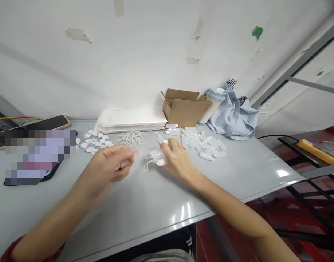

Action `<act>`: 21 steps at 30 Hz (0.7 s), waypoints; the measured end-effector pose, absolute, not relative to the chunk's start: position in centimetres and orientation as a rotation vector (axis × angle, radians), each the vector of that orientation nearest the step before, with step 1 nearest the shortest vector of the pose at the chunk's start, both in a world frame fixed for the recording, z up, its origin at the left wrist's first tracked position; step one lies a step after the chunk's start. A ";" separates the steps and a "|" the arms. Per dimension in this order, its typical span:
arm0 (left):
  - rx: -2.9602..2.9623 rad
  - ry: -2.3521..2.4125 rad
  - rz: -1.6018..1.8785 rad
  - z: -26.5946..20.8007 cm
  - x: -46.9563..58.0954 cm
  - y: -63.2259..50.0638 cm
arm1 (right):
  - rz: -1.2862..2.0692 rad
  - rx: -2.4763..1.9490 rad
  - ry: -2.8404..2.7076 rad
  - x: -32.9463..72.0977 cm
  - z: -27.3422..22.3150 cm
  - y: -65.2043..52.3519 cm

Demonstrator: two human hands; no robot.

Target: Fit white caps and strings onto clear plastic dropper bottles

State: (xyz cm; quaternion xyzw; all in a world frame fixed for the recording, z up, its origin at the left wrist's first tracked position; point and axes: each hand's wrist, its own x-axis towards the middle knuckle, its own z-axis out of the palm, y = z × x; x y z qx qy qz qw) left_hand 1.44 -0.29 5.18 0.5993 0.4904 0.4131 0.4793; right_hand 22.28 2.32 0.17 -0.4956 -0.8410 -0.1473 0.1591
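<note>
- Below the near edge of the table [145,222], dark clothing [161,242] with white stripes at one side.
- Left of centre over the table, the left hand [112,166], slightly blurred; grip together at thumb and fingertips, but cannot tell of anything pinched between.
- Just right of centre, the right hand [179,158]; grip clamped on a bunch of capped vials [159,162], with caps to the left and pale cords trailing from the tips.
- Far to the left, a dark-edged item [41,156], mostly masked by pixels.
- Beyond the left hand, scattered loose caps [102,136], with a tangle of cord pieces [130,137] beside them.
- Beyond the right hand, loose clear vials [209,147], mostly on their sides.
- Behind these, a white flat stack [134,118], an open cardboard box [187,112], a blue-lidded tumbler [210,107] and a pale blue bag [234,118].
- At the back, a white wall [145,65] with tape scraps.
</note>
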 end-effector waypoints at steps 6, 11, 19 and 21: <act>3.000 1.078 0.962 1.8 2.8 -1.3 | -0.285 -1.438 -2.487 21.6 0.5 1.6; 3.368 1.035 0.851 1.6 2.9 -1.3 | -0.272 -1.400 -2.514 21.2 0.4 1.1; 3.268 0.962 0.907 1.5 3.2 -1.4 | -0.231 -1.463 -2.539 21.1 1.1 0.8; 3.162 1.008 0.934 1.3 3.4 -1.5 | -0.238 -1.479 -2.537 21.2 1.2 0.8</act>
